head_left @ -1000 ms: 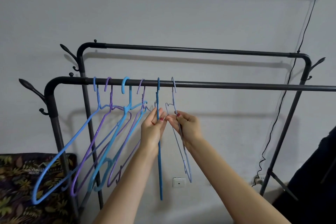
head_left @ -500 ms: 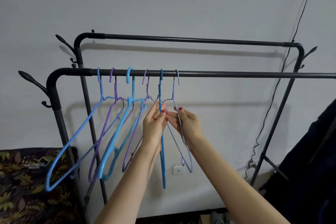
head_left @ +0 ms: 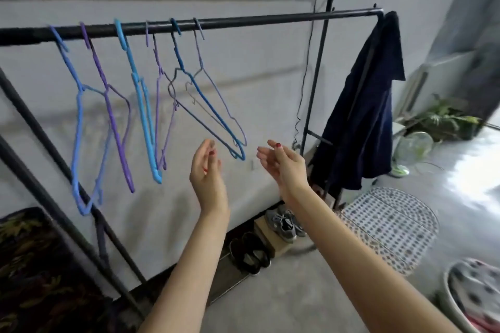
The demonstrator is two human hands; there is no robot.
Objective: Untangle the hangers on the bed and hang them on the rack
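Observation:
Several blue and purple hangers hang in a row on the front bar of the black rack [head_left: 270, 20]. The dark blue hanger [head_left: 205, 100] and the pale lilac hanger [head_left: 216, 89] are the rightmost two, swung out to the right. Further left hang a light blue hanger [head_left: 143, 105], a purple hanger [head_left: 113, 116] and a periwinkle hanger [head_left: 78, 127]. My left hand [head_left: 207, 170] and my right hand [head_left: 281, 162] float below the rightmost hangers, palms facing each other, fingers relaxed, holding nothing and touching no hanger.
A dark navy garment [head_left: 362, 116] hangs on the rack's right end. Shoes [head_left: 284, 222] lie on the floor under the rack, next to a patterned mat [head_left: 392, 227]. A floral bedspread [head_left: 40, 278] is at the lower left. A cable [head_left: 308, 62] runs down the wall.
Both hands have let go of the two rightmost hangers and dropped below them. The view has swung right and down, showing the floor and the rack's right end.

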